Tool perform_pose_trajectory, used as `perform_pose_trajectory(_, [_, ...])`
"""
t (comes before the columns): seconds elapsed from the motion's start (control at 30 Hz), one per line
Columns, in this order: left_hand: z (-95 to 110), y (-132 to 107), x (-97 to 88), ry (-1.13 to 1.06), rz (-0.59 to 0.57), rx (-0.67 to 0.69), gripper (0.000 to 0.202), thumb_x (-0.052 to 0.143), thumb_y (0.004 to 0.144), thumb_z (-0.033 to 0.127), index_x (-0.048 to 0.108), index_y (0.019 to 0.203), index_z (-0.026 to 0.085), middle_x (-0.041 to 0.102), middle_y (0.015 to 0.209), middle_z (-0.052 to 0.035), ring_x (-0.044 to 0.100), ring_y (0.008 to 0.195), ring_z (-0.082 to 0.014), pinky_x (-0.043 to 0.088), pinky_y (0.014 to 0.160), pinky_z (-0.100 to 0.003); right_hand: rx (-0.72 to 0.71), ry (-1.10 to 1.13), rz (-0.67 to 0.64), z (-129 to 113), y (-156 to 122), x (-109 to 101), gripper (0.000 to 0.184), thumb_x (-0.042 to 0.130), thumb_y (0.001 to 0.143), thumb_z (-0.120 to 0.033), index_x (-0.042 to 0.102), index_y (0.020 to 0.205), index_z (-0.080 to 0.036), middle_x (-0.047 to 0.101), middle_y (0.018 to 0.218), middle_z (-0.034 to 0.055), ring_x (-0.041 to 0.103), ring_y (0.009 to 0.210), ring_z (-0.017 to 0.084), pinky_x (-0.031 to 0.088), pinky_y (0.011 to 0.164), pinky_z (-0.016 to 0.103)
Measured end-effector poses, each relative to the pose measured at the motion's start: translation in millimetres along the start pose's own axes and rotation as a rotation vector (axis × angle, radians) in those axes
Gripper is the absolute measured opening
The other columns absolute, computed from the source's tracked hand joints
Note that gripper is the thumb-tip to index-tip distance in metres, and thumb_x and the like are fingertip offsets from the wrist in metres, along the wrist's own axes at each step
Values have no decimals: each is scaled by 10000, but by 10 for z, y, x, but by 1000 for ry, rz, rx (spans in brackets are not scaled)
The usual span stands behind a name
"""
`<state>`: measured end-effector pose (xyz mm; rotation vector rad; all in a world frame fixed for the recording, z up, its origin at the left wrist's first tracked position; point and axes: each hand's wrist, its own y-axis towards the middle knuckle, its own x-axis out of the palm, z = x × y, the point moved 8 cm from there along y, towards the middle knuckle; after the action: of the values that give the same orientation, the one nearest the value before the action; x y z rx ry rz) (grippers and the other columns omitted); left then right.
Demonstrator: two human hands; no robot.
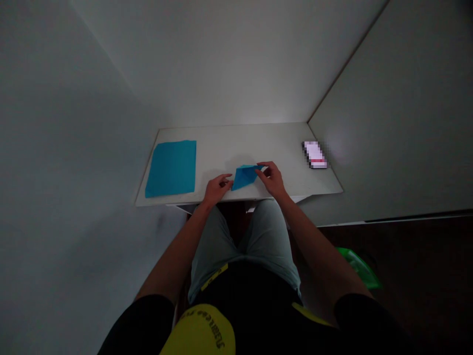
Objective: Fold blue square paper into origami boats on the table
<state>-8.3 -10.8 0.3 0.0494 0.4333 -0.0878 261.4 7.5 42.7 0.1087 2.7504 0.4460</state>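
Folded blue paper (246, 176) lies on the worktop (251, 143), near the front edge, in a rough kite shape between your hands. Left hand (218, 190): fingers curled inward, apparently closed on the paper's left point. Right hand (272, 180): partly closed, with fingertips (263, 167) on the paper's right tip. Holding from opposite ends probably keeps the layers in line and stops the piece sliding on the smooth surface. The exact finger contact is hard to read in this low light.

Your forearms come in from both sides, and working at the front edge likely keeps the piece within easy reach.

Toward your left, a flat blue sheet (171, 168) lies on the worktop, well apart from your hands, perhaps placed there to leave room for the folded piece. At the far right sits a pixelated white object (315, 155), too blurred to identify and also clear of your hands. Walls stand behind and on both sides. A green item (358, 266) lies on the floor, off to your right.
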Motion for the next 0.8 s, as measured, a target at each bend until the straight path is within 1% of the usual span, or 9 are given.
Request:
perform_pose_trajectory(0.1, [17,-8,1,2,-3,18,486,823,932,358,766,1390,207,864,974,-52,776,821,-200,594,822,-325,-146,-59,-142,-187,46,205,251,724,1014,-359,791,1238,-267,703,1122,60,585,729,153,549,720,342])
perform_pose_trajectory(0.17, [32,-16,-11,13,0,32,590,844,919,380,710,1465,204,859,968,-46,765,805,-195,590,818,-320,-211,-84,-242,-245,28,347,283,663,1026,-271,793,1278,-266,709,1194,87,652,843,190,571,754,354])
perform_pose_trajectory(0.27, [38,-26,-22,20,-9,56,755,845,918,383,589,1602,193,823,904,-5,731,762,-175,579,796,-299,-288,-174,-334,-250,-46,494,376,623,1025,-218,769,1370,-257,736,1266,117,690,1120,279,590,909,422])
perform_pose_trajectory(0.33, [43,-28,-15,47,-27,96,710,829,928,359,616,1587,202,799,920,-1,706,752,-168,580,792,-298,-328,-295,-389,-202,-117,561,406,664,1002,-216,763,1395,-244,768,1287,126,677,1169,314,554,996,476])
perform_pose_trajectory(0.4, [52,-30,11,103,-54,149,539,806,935,313,736,1461,222,781,1029,-33,697,785,-167,597,813,-311,-355,-415,-461,-120,-203,606,416,716,975,-223,777,1386,-237,797,1302,126,673,1150,328,516,1022,497])
perform_pose_trajectory(0.5, [54,-33,47,222,-62,204,357,804,926,266,852,1280,249,695,1266,-88,704,888,-174,628,886,-343,-364,-511,-528,5,-315,590,430,732,983,-254,776,1411,-245,777,1445,115,650,1226,341,478,1066,510])
perform_pose_trajectory(0.6, [90,-38,55,348,-30,252,307,856,901,283,889,1206,264,590,1435,-111,696,1013,-202,627,1010,-401,-313,-581,-488,102,-348,475,469,696,1029,-313,735,1494,-274,674,1626,95,587,1353,368,446,1109,542])
perform_pose_trajectory(0.7, [126,-33,74,392,-48,265,289,860,920,312,892,1204,269,652,1344,-106,701,1056,-230,612,1037,-410,-258,-593,-469,143,-341,388,414,659,1073,-379,750,1471,-310,694,1604,82,585,1348,371,440,1079,545])
perform_pose_trajectory(0.8, [123,-15,79,341,-82,217,273,790,999,362,869,1239,256,762,1138,-80,732,1003,-228,608,978,-371,-197,-557,-436,163,-300,332,317,623,1104,-430,810,1322,-296,791,1429,98,640,1251,346,437,1038,518])
